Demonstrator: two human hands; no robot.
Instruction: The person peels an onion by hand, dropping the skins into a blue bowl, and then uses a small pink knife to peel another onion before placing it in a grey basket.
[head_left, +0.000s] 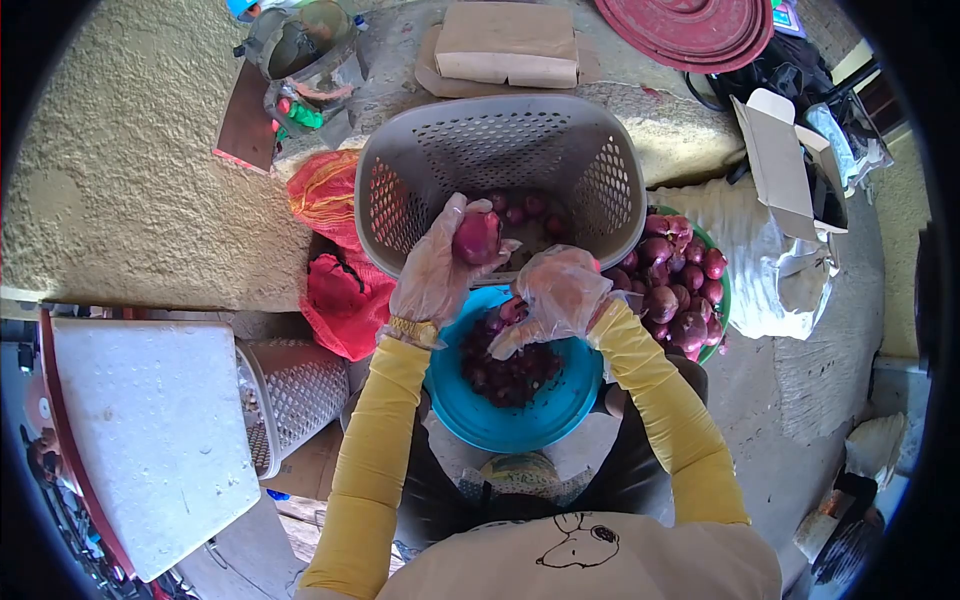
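Observation:
In my gloved left hand (pixel 432 268) a red onion (pixel 477 238) rests, held up over the near rim of a grey perforated basket (pixel 500 108). My right hand (pixel 562 293), also in a clear plastic glove, is curled above a blue basin (pixel 512 430). A pinkish-purple piece (pixel 513 310) shows by its fingers, and a bit of pink peeks out behind the knuckles; I cannot tell what this hand grips. Dark onion skins (pixel 505 380) lie in the basin. Several red onions (pixel 535 205) sit at the bottom of the basket.
To the right, a green basin (pixel 722 265) is heaped with red onions beside a white sack (pixel 740 215). Red net bags (pixel 345 300) lie left of the basket. A white board (pixel 150 420) and another perforated basket (pixel 300 400) stand at left; flattened cardboard (pixel 507 42) lies beyond.

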